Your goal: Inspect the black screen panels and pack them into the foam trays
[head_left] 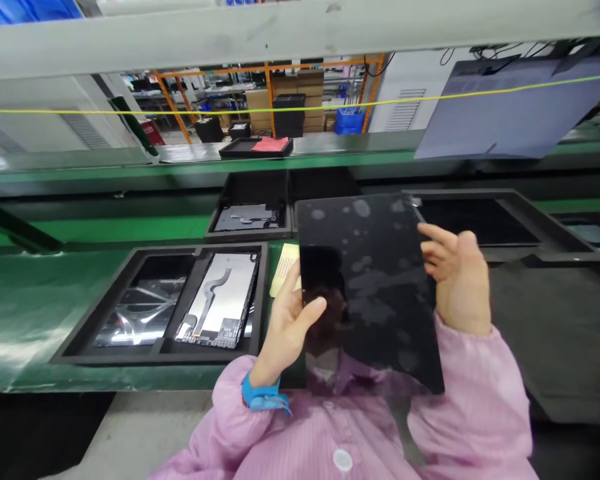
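Note:
I hold a glossy black tablet screen panel (375,287) up in front of me, its glass smudged and mirroring my pink smock. My left hand (290,320) grips its left edge, thumb lying on the glass. My right hand (455,280) clasps the right edge, fingers curled over it. A blue strap sits on my left wrist (263,397). Just left of the panel a black tray (165,303) holds an opened tablet chassis (220,300) showing its circuit boards.
A green conveyor belt (40,300) runs across in front of me. Another black tray (253,207) with a part lies behind; empty black trays (510,220) lie to the right. A yellowish perforated pad (285,267) peeks out beside the panel. A far tray holds a red sheet (270,145).

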The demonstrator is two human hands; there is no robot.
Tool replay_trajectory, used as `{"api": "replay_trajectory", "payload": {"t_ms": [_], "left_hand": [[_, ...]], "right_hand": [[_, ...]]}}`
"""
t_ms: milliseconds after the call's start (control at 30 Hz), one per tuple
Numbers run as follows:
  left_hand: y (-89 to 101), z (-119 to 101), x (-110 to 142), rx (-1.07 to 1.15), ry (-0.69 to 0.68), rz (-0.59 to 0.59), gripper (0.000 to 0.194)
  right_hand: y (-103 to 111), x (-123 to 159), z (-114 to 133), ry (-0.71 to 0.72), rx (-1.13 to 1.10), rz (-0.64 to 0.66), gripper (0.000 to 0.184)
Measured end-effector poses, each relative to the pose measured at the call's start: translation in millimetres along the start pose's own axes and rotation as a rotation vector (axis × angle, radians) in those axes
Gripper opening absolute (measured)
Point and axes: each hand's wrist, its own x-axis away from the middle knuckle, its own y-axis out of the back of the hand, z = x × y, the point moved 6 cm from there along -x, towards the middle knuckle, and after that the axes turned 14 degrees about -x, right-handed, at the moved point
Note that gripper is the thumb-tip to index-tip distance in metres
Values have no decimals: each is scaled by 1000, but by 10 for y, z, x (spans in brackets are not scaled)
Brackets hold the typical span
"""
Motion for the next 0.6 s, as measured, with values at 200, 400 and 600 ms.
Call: {"api": "replay_trajectory", "payload": {"t_ms": [200,400,600], "left_hand": [[-172,-48,129,108,136,161,74],[-122,-97,144,186,211,135,65],[-79,-206,241,269,290,151,83]], "right_hand": [[-256,-138,176,408,845,76,38],[-221,192,175,257,443,127,31],[8,359,141,-62,-86,125,36]]}}
